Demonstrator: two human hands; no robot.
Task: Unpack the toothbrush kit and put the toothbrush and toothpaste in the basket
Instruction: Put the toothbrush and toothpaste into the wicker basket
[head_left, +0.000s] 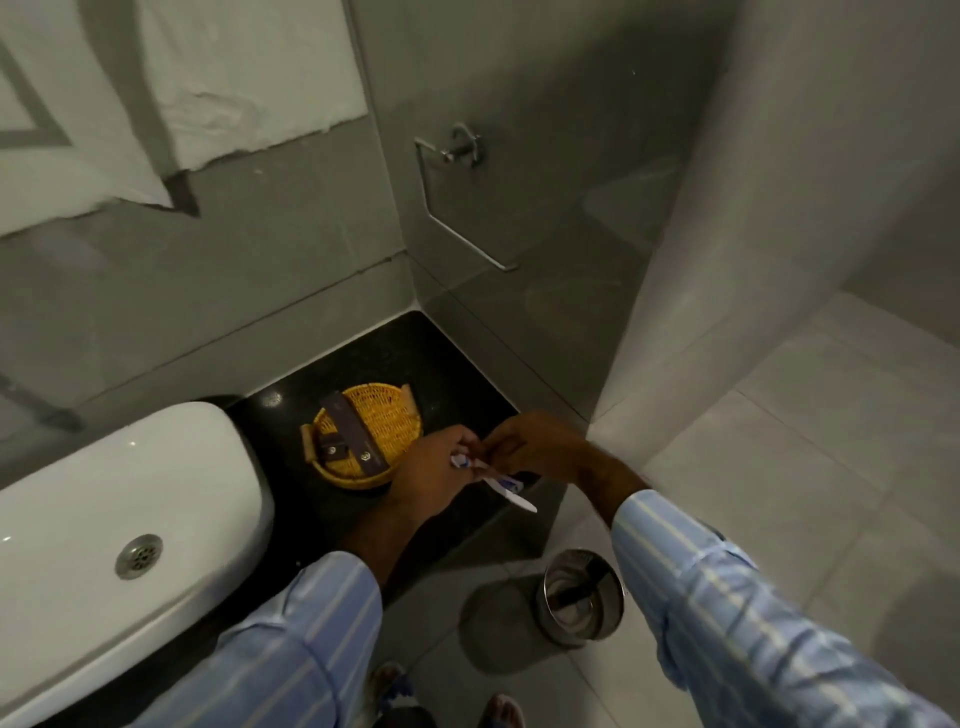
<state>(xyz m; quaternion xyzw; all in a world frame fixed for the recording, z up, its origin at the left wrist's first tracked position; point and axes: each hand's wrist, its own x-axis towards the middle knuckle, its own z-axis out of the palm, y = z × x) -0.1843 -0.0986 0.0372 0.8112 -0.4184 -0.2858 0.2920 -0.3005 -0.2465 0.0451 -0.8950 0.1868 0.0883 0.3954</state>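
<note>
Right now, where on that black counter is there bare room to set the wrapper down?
Bare counter lies behind the basket, toward the wall corner. It is crowded in front, where the left hand and right hand hold the toothbrush.

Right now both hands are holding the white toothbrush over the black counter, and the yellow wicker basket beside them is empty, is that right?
Not quite: the basket is not empty. The head view shows dark brown packets lying in it. The rest holds: the left hand and right hand hold the white toothbrush over the black counter.
</note>
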